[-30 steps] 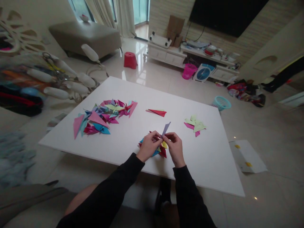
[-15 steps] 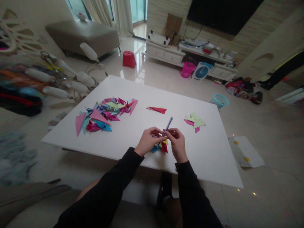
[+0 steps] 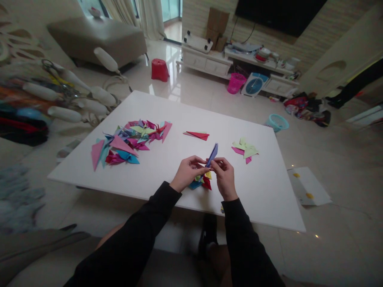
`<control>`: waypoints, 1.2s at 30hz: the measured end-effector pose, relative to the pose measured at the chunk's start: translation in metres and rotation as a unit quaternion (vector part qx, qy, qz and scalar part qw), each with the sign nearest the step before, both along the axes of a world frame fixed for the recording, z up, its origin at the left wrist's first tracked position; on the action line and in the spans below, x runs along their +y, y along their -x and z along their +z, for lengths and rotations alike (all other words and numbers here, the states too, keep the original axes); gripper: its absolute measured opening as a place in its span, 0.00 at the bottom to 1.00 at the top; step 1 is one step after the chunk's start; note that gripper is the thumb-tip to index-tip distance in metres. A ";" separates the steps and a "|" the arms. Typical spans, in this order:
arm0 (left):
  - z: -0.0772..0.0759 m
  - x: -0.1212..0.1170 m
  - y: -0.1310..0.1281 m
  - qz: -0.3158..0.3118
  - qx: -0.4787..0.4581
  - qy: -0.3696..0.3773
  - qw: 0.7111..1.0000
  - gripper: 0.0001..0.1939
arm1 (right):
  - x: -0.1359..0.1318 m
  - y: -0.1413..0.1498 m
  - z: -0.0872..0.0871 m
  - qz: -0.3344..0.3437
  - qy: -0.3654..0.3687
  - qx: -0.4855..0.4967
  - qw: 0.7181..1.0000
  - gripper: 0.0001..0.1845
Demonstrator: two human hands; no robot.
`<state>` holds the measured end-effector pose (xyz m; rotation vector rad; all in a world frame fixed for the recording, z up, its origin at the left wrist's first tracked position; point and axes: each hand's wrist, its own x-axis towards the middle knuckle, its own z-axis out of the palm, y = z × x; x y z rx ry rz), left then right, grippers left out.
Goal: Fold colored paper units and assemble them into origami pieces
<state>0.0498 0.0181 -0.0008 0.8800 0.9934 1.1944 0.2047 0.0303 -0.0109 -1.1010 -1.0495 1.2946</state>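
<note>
A folded purple origami paper [image 3: 213, 154] stands upright between my fingers, above the near side of the white table [image 3: 167, 171]. My left hand [image 3: 189, 170] pinches its lower left part. On its right edge, my right hand [image 3: 224, 175] grips it between thumb and fingers. Below the hands lie several folded papers in blue, yellow and red [image 3: 206, 182], partly hidden by the left hand. A large heap of colourful origami pieces [image 3: 131, 139] spreads over the table's left. Farther back rests a narrow red folded paper [image 3: 198, 136]. To the right are green and pink folded papers [image 3: 247, 149].
Floor lamp arms with white shades [image 3: 106, 59] stand beyond the table's left edge. A turquoise basket [image 3: 277, 122] sits past the right corner. On the floor behind are a red stool [image 3: 159, 70], a pink bin [image 3: 236, 83] and a blue fan [image 3: 255, 84].
The purple paper has turned from nearly edge-on to show more of its flat face. Both hands keep hold of it in almost the same place. The view has shifted slightly.
</note>
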 end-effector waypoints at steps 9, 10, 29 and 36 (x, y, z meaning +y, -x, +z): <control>-0.003 0.000 -0.005 0.007 0.062 -0.051 0.997 0.18 | -0.003 -0.001 0.003 -0.007 -0.015 -0.021 1.000 0.13; -0.004 0.000 -0.005 0.007 0.070 -0.057 0.996 0.17 | -0.003 0.000 0.003 -0.003 -0.012 -0.021 1.000 0.13; -0.002 0.003 -0.006 0.017 0.082 -0.068 0.994 0.12 | -0.004 0.003 0.003 -0.024 0.007 -0.045 0.999 0.15; 0.000 0.001 -0.006 0.030 0.093 -0.072 0.993 0.12 | -0.004 0.003 0.004 -0.018 0.009 -0.051 0.999 0.17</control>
